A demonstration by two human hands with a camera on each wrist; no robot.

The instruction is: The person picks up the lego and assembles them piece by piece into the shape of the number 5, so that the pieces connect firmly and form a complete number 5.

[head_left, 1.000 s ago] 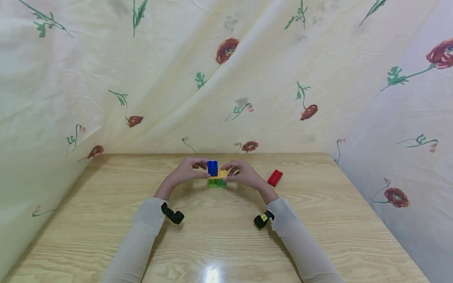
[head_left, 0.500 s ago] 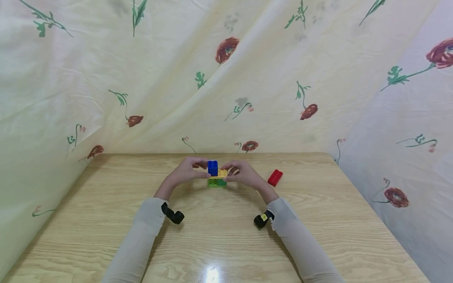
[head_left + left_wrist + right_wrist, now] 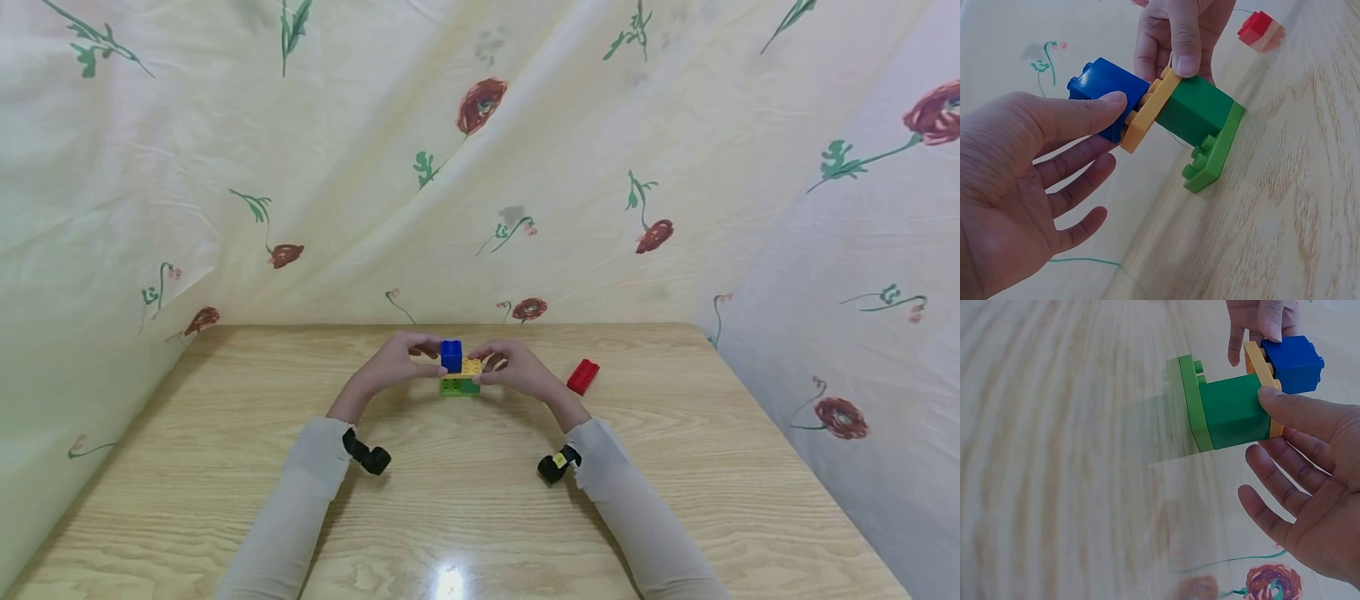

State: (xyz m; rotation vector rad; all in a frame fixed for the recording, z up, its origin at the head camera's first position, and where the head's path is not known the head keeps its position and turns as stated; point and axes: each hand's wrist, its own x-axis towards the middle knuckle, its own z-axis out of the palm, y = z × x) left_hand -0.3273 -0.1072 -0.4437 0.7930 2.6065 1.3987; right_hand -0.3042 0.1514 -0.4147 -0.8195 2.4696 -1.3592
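Observation:
In the head view a small stack of toy building bricks stands at the table's far middle. At its bottom lies a light green plate (image 3: 1219,153), bearing a dark green brick (image 3: 1235,411) at its right end. A yellow plate (image 3: 1147,115) lies across the top, its left end overhanging. Over that end is a blue brick (image 3: 451,357); studs show in a narrow gap beneath it. My left hand (image 3: 401,362) pinches the blue brick between thumb and index finger. My right hand (image 3: 517,371) pinches the yellow plate's right end, thumb nearest me, other fingers spread.
A red brick (image 3: 583,377) lies on the wooden table (image 3: 450,500) to the right of my right hand. Flower-printed cloth (image 3: 360,208) hangs behind the table and along both sides. Each wrist wears a black camera band.

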